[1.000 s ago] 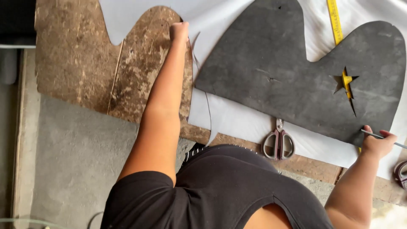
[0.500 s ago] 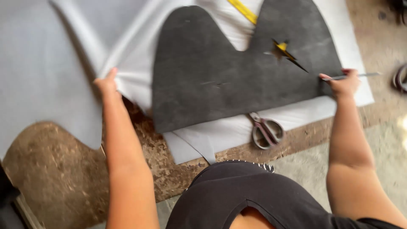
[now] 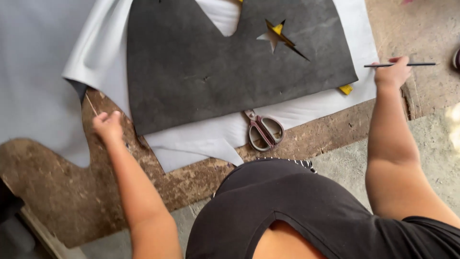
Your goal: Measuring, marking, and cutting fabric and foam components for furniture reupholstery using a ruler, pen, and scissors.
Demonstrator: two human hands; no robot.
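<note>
Your right hand (image 3: 393,72) is pinching a thin pencil (image 3: 407,64) just past the grey sheet's (image 3: 311,110) right edge. Your left hand (image 3: 108,125) is resting loosely curled on the desk (image 3: 201,180), holding nothing, near the dark template (image 3: 211,72). Scissors (image 3: 262,130) are lying closed below the template.

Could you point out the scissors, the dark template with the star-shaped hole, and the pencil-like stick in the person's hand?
scissors (image 3: 262,132): head view, on the handle loops.
dark template (image 3: 191,72): head view, on its middle.
thin stick (image 3: 421,64): head view, on the shaft beyond the right hand (image 3: 392,72).
</note>
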